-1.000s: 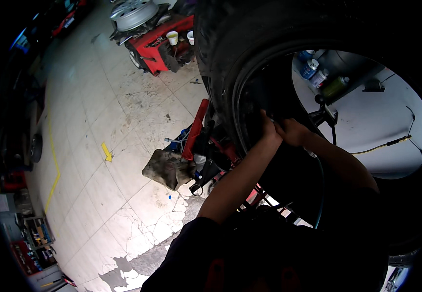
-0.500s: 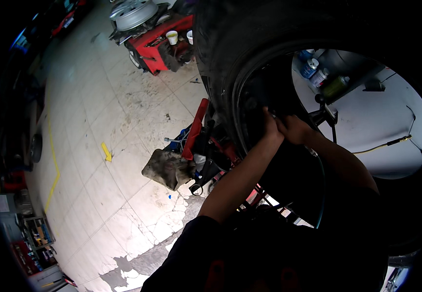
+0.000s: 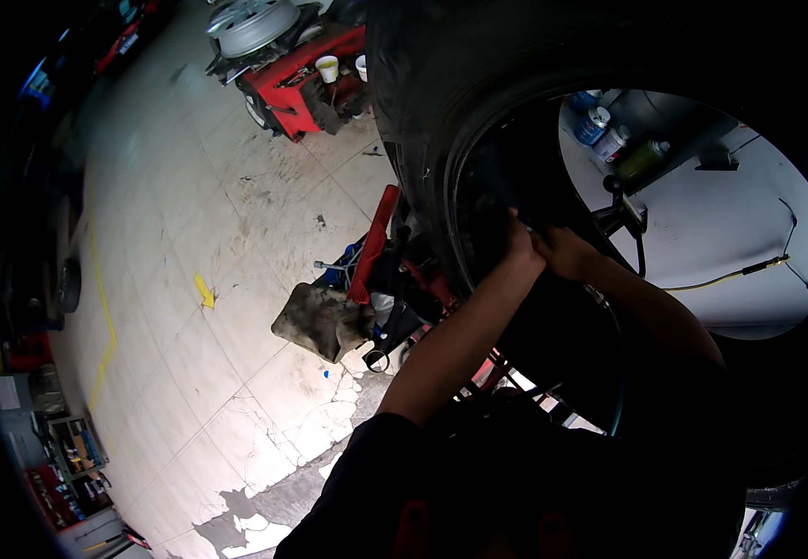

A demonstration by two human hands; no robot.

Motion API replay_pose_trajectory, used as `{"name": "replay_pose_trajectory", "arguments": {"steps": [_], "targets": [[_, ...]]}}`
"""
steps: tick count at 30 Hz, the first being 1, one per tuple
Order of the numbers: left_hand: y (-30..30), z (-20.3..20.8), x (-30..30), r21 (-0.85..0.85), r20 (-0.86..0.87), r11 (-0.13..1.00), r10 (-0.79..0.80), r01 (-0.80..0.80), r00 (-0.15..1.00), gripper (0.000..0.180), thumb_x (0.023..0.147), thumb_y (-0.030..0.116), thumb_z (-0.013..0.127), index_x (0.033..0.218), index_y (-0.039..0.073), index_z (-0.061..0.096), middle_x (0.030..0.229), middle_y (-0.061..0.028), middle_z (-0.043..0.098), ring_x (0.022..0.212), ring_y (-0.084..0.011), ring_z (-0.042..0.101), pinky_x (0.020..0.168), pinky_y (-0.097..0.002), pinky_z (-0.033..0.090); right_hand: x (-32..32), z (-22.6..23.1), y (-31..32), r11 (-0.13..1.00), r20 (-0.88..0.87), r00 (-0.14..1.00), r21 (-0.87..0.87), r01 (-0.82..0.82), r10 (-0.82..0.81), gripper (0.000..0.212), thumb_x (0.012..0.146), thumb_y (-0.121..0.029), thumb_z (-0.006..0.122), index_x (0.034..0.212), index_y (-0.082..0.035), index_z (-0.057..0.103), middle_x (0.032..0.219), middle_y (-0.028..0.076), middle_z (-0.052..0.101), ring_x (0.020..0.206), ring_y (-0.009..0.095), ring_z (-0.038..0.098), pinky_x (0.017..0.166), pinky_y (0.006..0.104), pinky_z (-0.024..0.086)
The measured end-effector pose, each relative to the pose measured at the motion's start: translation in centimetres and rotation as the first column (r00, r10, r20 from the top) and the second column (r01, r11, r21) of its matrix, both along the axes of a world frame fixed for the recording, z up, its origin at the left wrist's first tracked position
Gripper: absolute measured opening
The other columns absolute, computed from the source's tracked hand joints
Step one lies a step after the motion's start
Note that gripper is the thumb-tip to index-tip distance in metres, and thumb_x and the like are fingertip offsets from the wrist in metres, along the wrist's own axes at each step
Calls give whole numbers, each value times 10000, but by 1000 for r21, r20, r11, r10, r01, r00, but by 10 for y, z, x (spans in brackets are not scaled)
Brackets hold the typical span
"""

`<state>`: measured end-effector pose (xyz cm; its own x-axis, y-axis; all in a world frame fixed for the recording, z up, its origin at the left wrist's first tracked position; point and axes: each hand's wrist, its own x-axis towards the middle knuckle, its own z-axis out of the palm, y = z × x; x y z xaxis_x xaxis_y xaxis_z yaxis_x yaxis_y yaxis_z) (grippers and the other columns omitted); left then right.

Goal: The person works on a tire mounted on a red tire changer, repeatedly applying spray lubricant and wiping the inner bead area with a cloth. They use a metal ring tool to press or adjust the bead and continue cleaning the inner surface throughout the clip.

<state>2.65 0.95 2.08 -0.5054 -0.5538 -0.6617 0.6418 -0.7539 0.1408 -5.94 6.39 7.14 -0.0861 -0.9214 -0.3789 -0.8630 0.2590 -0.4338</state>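
The black tire (image 3: pixel 422 112) fills the picture from 12 to 3 o'clock. The left hand (image 3: pixel 518 250) and the right hand (image 3: pixel 567 252) meet at its inner rim, touching it; how far they are closed I cannot tell. A dirty rag (image 3: pixel 322 321) lies on the floor (image 3: pixel 190 205) at 9 o'clock.

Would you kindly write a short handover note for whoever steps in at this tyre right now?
Left hand: on the inner edge of the big black tyre, grip hidden in shadow.
Right hand: right beside it at the same spot; what it holds is too dark to tell.
Red machine and a dirty rag sit below on the floor.
Done and left: cannot be judged from this view.
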Motion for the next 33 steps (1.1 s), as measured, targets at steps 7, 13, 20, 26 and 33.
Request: {"name": "replay_pose_trajectory", "arguments": {"steps": [7,13,20,26,33], "targets": [[-2,5,1,19,0,998,-64,64,998,564,973,452,421,1372,55,391,1343,-110,454,1245,-256,439,1072,-406,348,-2,-2,-7,997,-32,999,64,30,-28,480,966,-391,372,1178,8,534,1053,314,609,1032,465,570,902,496,457],[-2,-2,-8,-40,37,996,-83,84,996,563,954,485,435,1318,56,417,1257,-94,464,1183,-227,464,1047,-428,368,1,12,-3,1000,-23,999,6,24,-23,513,966,-403,363,1149,45,533,1072,325,598,1043,472,558,920,493,446],[-2,8,-8,-60,58,991,-112,116,992,566,994,465,376,1370,41,366,1319,-119,440,1205,-233,465,1055,-426,378,-14,-7,-2,997,25,997,-16,77,-77,572,968,-460,338,1115,53,544,1073,335,601,1034,478,570,910,500,448],[-9,2,-6,-100,9,989,-105,105,994,559,995,443,387,1415,76,337,1355,-114,421,1231,-229,450,1064,-403,371,-7,0,-15,996,34,996,-30,88,-87,581,968,-464,335,1123,57,541,1047,343,603,1036,477,571,908,497,449],[-6,12,-8,-68,134,986,-141,151,981,604,985,449,435,1436,63,326,1377,-119,425,1243,-232,448,1052,-373,378,-13,-3,-8,994,65,992,-18,107,-106,570,968,-465,339,1133,45,535,1046,337,606,1039,485,562,897,511,449]]}}
